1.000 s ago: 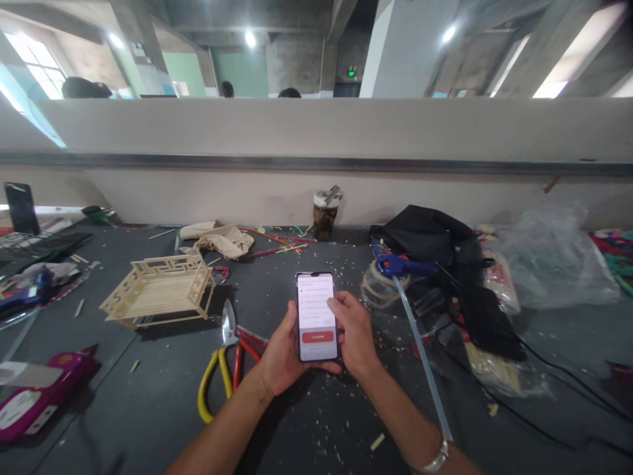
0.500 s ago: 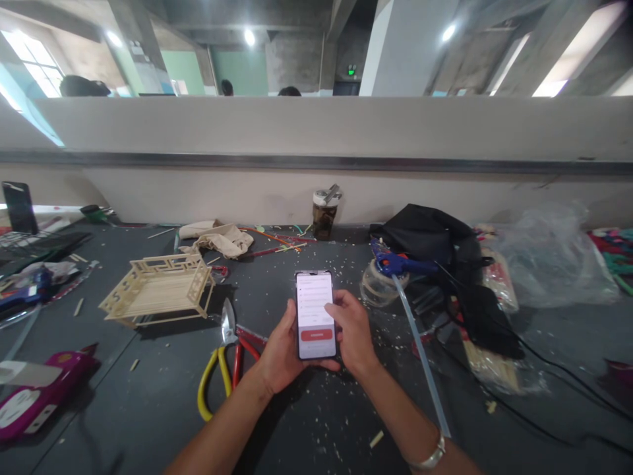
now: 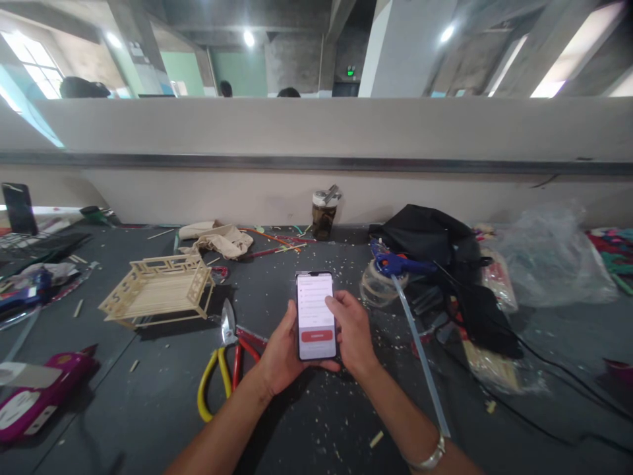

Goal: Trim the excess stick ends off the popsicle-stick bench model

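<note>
A smartphone [image 3: 316,315] with a lit white screen and a red button bar is held upright above the dark table. My left hand [image 3: 283,353] wraps its left edge and lower back, fingertips showing below the phone. Along the right edge, my right hand [image 3: 355,333] grips it with the thumb over the screen; its other fingers are partly hidden behind. Beside my left forearm lie yellow-handled scissors or cutters [image 3: 211,382] and red-handled pliers [image 3: 238,366], overlapping. A small wooden stick-built bed-like frame [image 3: 161,290] stands to the left.
A blue glue gun [image 3: 403,264] with a clear glue stick rests on a tape roll [image 3: 376,287] at right. Behind are a black bag [image 3: 430,227], plastic bag [image 3: 554,257] and cup [image 3: 324,214]. A magenta power strip [image 3: 44,396] lies left; cables run right. Wood scraps are scattered.
My right thumb has shifted slightly upward on the phone screen. Both hands otherwise keep their places, and the objects on the table have not moved.
</note>
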### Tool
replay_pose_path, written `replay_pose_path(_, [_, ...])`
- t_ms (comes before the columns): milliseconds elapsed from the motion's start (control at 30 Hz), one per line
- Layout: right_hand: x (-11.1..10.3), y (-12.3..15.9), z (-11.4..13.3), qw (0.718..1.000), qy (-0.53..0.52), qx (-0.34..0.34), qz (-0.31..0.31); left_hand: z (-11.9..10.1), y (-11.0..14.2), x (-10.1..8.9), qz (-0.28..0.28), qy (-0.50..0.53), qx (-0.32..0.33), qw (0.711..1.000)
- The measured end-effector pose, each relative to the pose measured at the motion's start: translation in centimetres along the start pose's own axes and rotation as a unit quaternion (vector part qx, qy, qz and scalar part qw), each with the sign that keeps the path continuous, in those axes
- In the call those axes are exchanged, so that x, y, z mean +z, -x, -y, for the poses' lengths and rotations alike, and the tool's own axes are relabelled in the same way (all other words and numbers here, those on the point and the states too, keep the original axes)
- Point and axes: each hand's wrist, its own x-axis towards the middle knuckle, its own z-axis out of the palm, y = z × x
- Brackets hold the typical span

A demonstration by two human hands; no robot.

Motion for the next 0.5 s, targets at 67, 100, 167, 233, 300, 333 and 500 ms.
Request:
replay_pose_path(67, [-0.05,-0.04,-0.13,1.0,0.01,-0.009,-0.004,0.0,0.01,0.04,0.003,0.0,0.002,1.0])
replay_pose_path(100, [-0.09,-0.05,-0.18,1.0,0.012,-0.012,-0.003,0.0,0.02,0.07,0.002,0.001,0.003,1.0])
replay_pose_path(167, [-0.15,-0.02,-0.21,1.0,0.013,-0.012,-0.001,0.0,0.05,0.13,0.0,0.003,0.005,1.0])
replay_pose_path(233, [-0.2,0.02,-0.16,1.0,0.013,-0.006,0.001,0.01,0.07,0.17,0.0,0.005,0.005,1.0])
replay_pose_path(300, [-0.22,0.07,-0.06,1.0,0.008,0.002,0.004,0.01,0.07,0.18,0.003,0.007,0.002,1.0])
replay_pose_path(333, [-0.23,0.08,-0.01,1.0,0.003,0.005,0.006,0.01,0.07,0.16,0.004,0.008,0.001,1.0])
replay_pose_path(500, [-0.28,0.13,0.01,1.0,-0.008,0.006,0.011,0.0,0.0,0.03,0.009,0.012,-0.001,1.0])
